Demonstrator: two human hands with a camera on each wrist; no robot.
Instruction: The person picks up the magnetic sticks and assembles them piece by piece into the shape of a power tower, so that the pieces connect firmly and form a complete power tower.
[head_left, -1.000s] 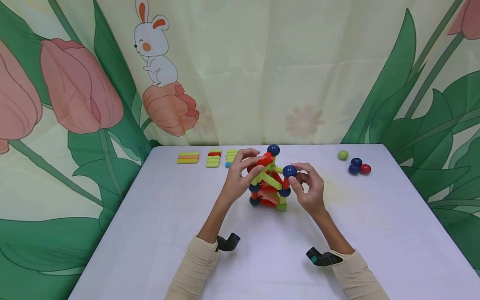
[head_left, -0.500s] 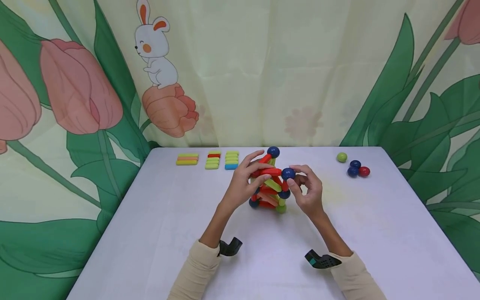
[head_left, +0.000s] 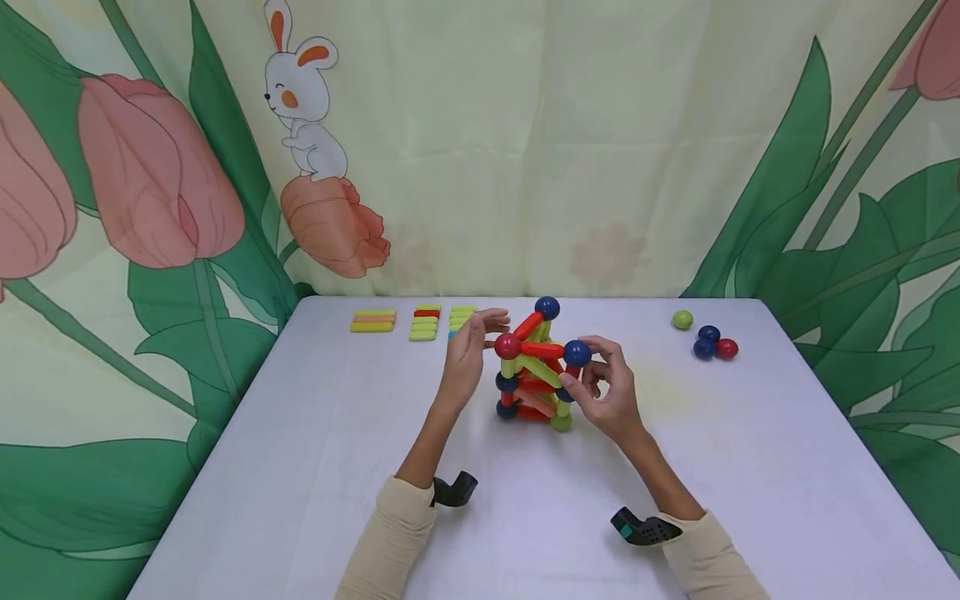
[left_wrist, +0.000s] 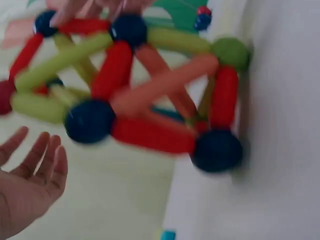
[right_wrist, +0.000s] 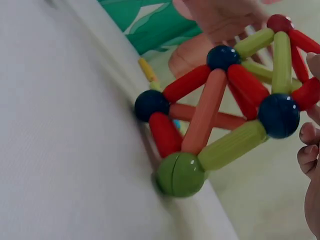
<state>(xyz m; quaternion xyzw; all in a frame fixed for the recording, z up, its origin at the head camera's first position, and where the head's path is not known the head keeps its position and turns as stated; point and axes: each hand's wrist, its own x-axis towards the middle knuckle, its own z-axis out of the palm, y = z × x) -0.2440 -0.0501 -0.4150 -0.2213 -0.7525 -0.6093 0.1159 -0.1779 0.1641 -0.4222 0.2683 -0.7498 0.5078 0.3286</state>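
Observation:
A tower of coloured toy rods joined by balls (head_left: 534, 387) stands on the table. At its upper front, a red rod (head_left: 543, 350) spans from a red ball (head_left: 507, 346) to a blue ball (head_left: 577, 353). My right hand (head_left: 611, 392) holds the tower's right side, index finger at that blue ball and thumb lower down, near another blue ball. Just left of the tower, my left hand (head_left: 463, 358) is raised with its fingers extended. In the left wrist view the left hand's fingers (left_wrist: 37, 160) are apart from the rods.
Rows of spare rods (head_left: 372, 321) lie at the table's back left, partly behind the left hand. A loose green ball (head_left: 682, 320) sits at the back right, near two blue balls (head_left: 705, 342) and a red ball (head_left: 726, 349). A printed curtain (head_left: 480, 150) hangs behind the table.
My left hand has let go of the red rod, now between the red and blue balls, and moved left. My right thumb has slid lower on the tower.

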